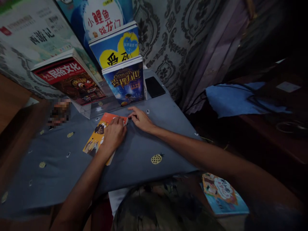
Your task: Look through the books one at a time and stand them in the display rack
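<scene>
An orange and yellow book lies flat on the grey-blue tablecloth. My left hand rests on top of it, fingers curled over its right edge. My right hand lies on the cloth just right of the book's top corner, fingers spread, touching the cloth. Behind the hands a clear stand holds a dark blue book, a yellow and blue book and a red book.
A black phone lies on the cloth right of the stand. Larger books lean at the back left. Patterned curtain hangs behind. A light-blue book lies low at the right, a blue cloth beyond.
</scene>
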The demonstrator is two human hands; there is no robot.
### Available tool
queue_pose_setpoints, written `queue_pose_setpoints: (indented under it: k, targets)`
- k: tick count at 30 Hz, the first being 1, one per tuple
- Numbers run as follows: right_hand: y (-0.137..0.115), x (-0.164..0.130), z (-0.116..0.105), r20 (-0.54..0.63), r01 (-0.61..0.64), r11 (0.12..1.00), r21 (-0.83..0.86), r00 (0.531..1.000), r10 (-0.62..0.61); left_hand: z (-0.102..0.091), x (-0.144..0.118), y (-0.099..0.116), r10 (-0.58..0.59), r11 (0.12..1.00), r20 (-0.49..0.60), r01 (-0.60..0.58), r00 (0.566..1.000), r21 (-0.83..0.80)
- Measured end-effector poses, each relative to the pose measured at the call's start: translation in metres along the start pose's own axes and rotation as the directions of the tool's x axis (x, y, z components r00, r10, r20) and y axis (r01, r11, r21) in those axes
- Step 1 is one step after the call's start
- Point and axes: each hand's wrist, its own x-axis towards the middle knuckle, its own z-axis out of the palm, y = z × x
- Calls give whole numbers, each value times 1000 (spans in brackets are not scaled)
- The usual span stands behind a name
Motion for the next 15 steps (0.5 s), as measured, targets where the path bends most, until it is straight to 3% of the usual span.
queue_pose_setpoints:
  k: [15]
  targets:
    - [-2, 0, -2, -36, -18, 999, 47, 999, 20, -9, 4, -1, -18, 1000, 45, 19, 999, -21]
